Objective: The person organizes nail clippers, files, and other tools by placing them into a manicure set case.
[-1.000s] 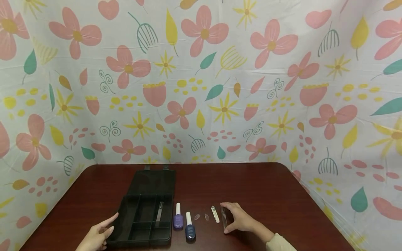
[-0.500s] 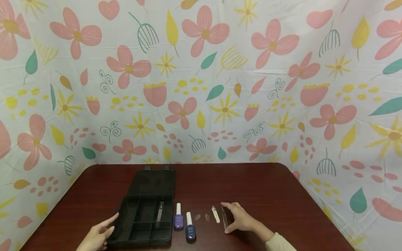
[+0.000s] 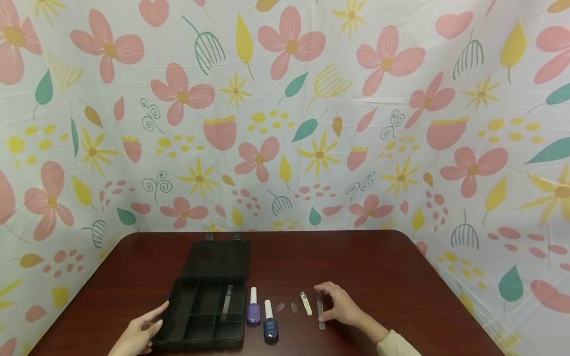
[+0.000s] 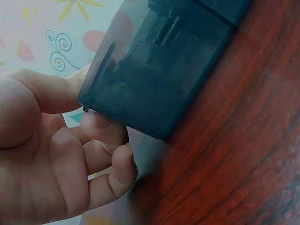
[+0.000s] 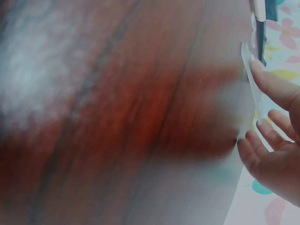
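Pinching the box [image 3: 200,341] edge, left hand [image 3: 135,336] likely steadies it; right hand [image 3: 341,304] grips strip [image 3: 320,305] lengthwise, probably for control.

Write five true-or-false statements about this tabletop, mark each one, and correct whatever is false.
1. The left hand touches the black box. True.
2. The black box is shut. False: it stands open, its lid folded back.
3. The nail clipper lies left of the right hand. True.
4. The right hand is empty. False: it holds a slim strip.
5. The purple bottle is nearer the box than the dark-blue bottle is. True.
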